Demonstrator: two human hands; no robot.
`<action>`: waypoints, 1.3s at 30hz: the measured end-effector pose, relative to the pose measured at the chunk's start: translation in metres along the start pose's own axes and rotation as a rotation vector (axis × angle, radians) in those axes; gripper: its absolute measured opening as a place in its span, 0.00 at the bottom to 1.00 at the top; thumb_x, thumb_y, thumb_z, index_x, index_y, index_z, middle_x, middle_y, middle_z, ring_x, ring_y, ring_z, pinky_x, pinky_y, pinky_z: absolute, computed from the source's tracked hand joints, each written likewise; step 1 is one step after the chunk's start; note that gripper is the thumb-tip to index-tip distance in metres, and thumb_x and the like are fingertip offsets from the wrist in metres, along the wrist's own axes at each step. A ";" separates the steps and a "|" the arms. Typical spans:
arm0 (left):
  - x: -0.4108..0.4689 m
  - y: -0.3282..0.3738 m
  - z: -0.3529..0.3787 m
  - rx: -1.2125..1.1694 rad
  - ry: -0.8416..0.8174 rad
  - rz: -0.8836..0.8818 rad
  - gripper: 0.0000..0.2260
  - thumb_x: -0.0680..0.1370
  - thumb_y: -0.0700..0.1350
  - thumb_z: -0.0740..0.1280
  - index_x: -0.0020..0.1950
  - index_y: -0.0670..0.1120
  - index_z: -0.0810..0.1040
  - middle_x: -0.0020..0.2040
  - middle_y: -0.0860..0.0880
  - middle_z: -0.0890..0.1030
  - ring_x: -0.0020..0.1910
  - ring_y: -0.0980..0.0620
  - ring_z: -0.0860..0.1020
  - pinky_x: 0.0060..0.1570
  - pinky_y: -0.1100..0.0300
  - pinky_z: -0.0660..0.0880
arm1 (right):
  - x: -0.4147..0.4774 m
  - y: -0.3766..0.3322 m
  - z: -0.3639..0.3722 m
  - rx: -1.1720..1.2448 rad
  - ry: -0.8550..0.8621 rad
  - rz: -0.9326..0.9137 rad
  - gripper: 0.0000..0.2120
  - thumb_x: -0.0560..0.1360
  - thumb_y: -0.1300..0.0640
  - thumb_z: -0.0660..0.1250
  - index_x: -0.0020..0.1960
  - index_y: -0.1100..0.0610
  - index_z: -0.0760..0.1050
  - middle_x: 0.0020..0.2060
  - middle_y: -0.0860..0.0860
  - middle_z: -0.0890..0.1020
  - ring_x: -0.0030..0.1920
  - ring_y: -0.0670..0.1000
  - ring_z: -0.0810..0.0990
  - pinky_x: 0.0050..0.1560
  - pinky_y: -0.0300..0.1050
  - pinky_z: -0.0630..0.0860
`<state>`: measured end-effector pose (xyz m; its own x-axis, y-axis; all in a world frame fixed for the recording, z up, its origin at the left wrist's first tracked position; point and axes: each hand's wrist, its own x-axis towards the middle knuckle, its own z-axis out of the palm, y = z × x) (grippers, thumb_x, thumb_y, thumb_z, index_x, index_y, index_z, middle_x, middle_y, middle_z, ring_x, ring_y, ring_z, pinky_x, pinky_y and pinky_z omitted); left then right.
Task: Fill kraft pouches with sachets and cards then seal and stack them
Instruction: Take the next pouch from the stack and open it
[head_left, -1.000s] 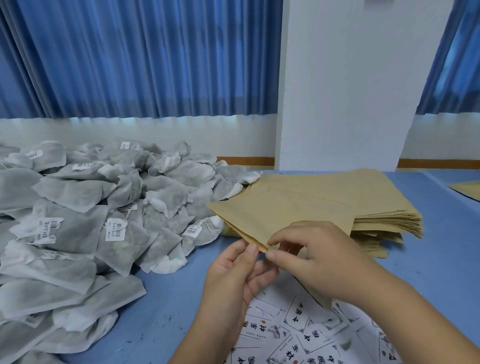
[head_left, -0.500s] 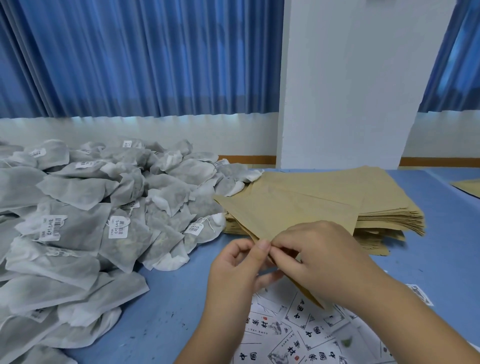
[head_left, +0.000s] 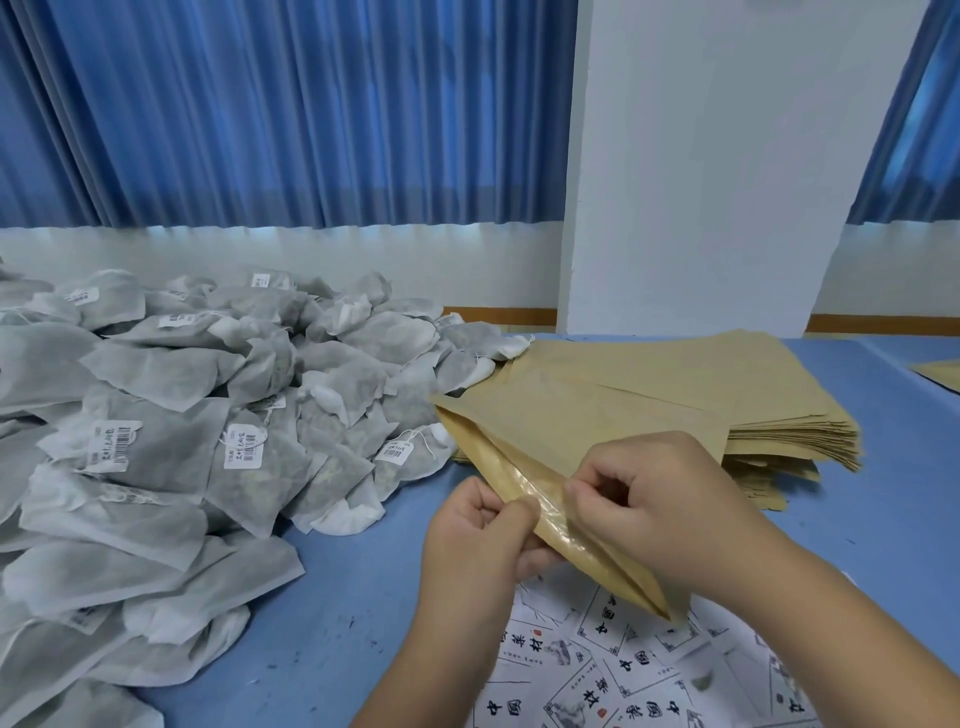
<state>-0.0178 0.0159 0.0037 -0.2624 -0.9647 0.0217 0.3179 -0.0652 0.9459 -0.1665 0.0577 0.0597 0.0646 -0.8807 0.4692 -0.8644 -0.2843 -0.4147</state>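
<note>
**Pouch mouth parted between both hands**

Kraft pouch (head_left: 571, 426) is held between the hands: tan, flat, mouth spread a little, glossy lining showing. Left hand (head_left: 478, 540) pinches the near lip, fingers curled. Right hand (head_left: 670, 499) pinches the far lip, also curled. Pouch stack (head_left: 753, 395) sits just beyond the right hand. Sachet heap (head_left: 208, 415) lies left of the left hand, with a bare strip of table (head_left: 311, 623) between. Printed cards (head_left: 623, 675) lie under the wrists.

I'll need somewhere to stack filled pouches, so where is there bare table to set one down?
Bare blue table lies right of the kraft pouch stack, past the right hand. Another patch runs between the sachet pile and the left hand. Crowded: the left side, and the near edge under cards.
</note>
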 end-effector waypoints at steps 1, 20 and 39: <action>-0.001 0.000 0.001 -0.009 0.000 0.000 0.14 0.65 0.45 0.70 0.43 0.37 0.73 0.43 0.33 0.82 0.39 0.40 0.84 0.50 0.40 0.79 | 0.000 0.000 -0.001 0.008 -0.002 0.003 0.15 0.70 0.57 0.69 0.28 0.45 0.72 0.26 0.38 0.76 0.33 0.42 0.75 0.32 0.31 0.67; -0.003 0.005 0.004 -0.154 0.003 -0.009 0.08 0.75 0.31 0.61 0.50 0.35 0.78 0.42 0.40 0.83 0.38 0.47 0.81 0.35 0.56 0.79 | -0.001 -0.028 0.002 -0.165 -0.145 0.018 0.15 0.67 0.35 0.64 0.46 0.44 0.74 0.46 0.40 0.76 0.43 0.42 0.76 0.46 0.44 0.74; -0.006 0.009 0.003 -0.024 0.069 0.072 0.03 0.73 0.32 0.67 0.43 0.39 0.78 0.37 0.42 0.80 0.34 0.48 0.77 0.41 0.53 0.81 | -0.004 -0.034 0.004 -0.267 -0.120 -0.026 0.13 0.79 0.48 0.54 0.50 0.50 0.75 0.40 0.47 0.79 0.43 0.48 0.76 0.46 0.46 0.72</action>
<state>-0.0164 0.0219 0.0136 -0.1746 -0.9824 0.0664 0.3559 -0.0001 0.9345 -0.1358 0.0697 0.0685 0.1332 -0.9176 0.3746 -0.9612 -0.2118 -0.1768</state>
